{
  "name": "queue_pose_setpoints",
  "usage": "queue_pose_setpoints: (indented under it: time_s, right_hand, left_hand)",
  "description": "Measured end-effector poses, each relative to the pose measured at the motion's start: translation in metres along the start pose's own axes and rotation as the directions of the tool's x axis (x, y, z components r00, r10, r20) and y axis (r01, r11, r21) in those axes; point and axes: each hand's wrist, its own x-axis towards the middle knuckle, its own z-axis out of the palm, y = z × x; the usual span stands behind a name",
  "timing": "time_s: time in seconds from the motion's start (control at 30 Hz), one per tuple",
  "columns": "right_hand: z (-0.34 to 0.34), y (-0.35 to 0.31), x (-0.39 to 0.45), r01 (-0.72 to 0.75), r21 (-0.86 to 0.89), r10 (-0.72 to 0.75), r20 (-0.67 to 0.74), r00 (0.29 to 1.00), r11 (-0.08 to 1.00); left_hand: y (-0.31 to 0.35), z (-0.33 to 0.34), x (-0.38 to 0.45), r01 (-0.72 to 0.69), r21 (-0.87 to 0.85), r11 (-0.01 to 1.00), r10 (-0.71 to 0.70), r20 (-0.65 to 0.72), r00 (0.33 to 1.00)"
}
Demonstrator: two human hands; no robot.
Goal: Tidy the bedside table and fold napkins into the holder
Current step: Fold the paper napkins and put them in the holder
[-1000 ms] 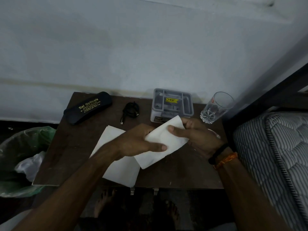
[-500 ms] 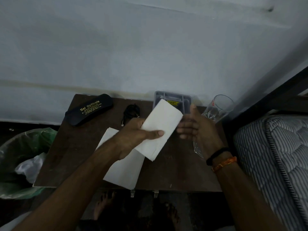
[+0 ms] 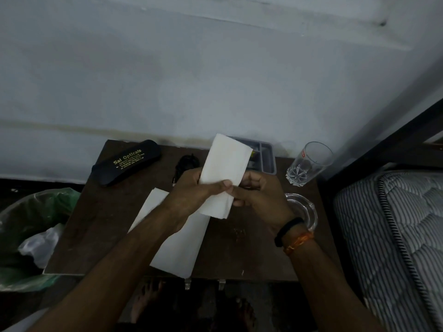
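Note:
A folded white napkin (image 3: 225,168) stands upright above the middle of the dark bedside table (image 3: 100,226). My left hand (image 3: 191,192) grips its lower part, thumb across the front. My right hand (image 3: 259,195) pinches its right edge. A second white napkin (image 3: 177,248) lies flat on the table, partly under my left forearm. The grey compartmented holder (image 3: 266,159) sits at the back of the table, partly hidden behind the held napkin.
A black spectacle case (image 3: 127,161) lies at the back left, with a coiled black cable (image 3: 187,164) beside it. A drinking glass (image 3: 309,164) stands at the back right. A clear glass dish (image 3: 304,209) sits behind my right wrist. A green-lined bin (image 3: 31,219) is left, a mattress (image 3: 393,236) right.
The napkin has been raised and turned upright in my left hand. My right hand, which had let go of it, has come back and pinches its right edge.

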Motion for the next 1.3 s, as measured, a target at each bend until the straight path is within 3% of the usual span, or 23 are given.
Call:
queue_pose_setpoints:
  time_s: [0.1, 0.27, 0.37, 0.47, 0.53, 0.6, 0.67, 0.73, 0.9, 1.1, 1.3]
  right_hand:
    - [0.002, -0.001, 0.005, 0.032, -0.040, -0.033, -0.027, 0.999, 0.999]
    - [0.003, 0.001, 0.009, 0.035, -0.081, -0.026, 0.113, 0.993, 0.996]
    - [0.000, 0.004, 0.011, 0.042, -0.052, -0.038, 0.084, 0.996, 0.998]
    - [-0.006, 0.004, 0.015, -0.025, 0.094, 0.027, -0.020, 0.999, 0.995]
    - [-0.016, 0.004, 0.019, -0.009, 0.165, 0.035, -0.156, 0.987, 0.986]
    - [-0.028, 0.003, 0.021, 0.023, 0.178, 0.028, -0.279, 0.960, 0.984]
    - [-0.037, 0.002, 0.022, 0.043, 0.196, 0.031, -0.364, 0.931, 0.980]
    - [-0.043, 0.001, 0.021, 0.070, 0.207, 0.026, -0.430, 0.902, 0.976]
    - [-0.045, 0.001, 0.021, 0.099, 0.157, -0.012, -0.477, 0.879, 0.983]
    - [-0.043, 0.000, 0.020, 0.123, 0.119, -0.050, -0.488, 0.871, 0.985]
    - [-0.041, 0.001, 0.025, 0.165, 0.065, -0.112, -0.493, 0.863, 0.984]
  left_hand:
    - [0.000, 0.004, 0.002, -0.027, 0.012, 1.000, 0.027, -0.017, 0.999]
    - [-0.001, 0.006, 0.006, -0.056, 0.027, 0.998, 0.056, -0.029, 0.998]
    - [-0.004, 0.008, 0.008, -0.106, 0.107, 0.989, 0.108, -0.016, 0.994]
    - [-0.001, 0.009, 0.008, -0.166, 0.207, 0.964, 0.184, -0.069, 0.980]
    - [-0.002, 0.008, 0.009, -0.244, 0.373, 0.895, 0.304, -0.112, 0.946]
    - [-0.007, 0.004, 0.013, -0.327, 0.575, 0.750, 0.455, -0.089, 0.886]
    - [-0.013, 0.000, 0.017, -0.309, 0.720, 0.621, 0.462, -0.018, 0.887]
    - [-0.016, 0.000, 0.021, -0.257, 0.776, 0.577, 0.390, 0.015, 0.921]
    - [-0.014, 0.003, 0.023, -0.262, 0.789, 0.555, 0.356, 0.060, 0.933]
    - [-0.017, 0.001, 0.024, -0.354, 0.764, 0.540, 0.428, 0.113, 0.896]
    - [-0.019, -0.016, 0.026, -0.361, 0.728, 0.583, 0.383, 0.146, 0.912]
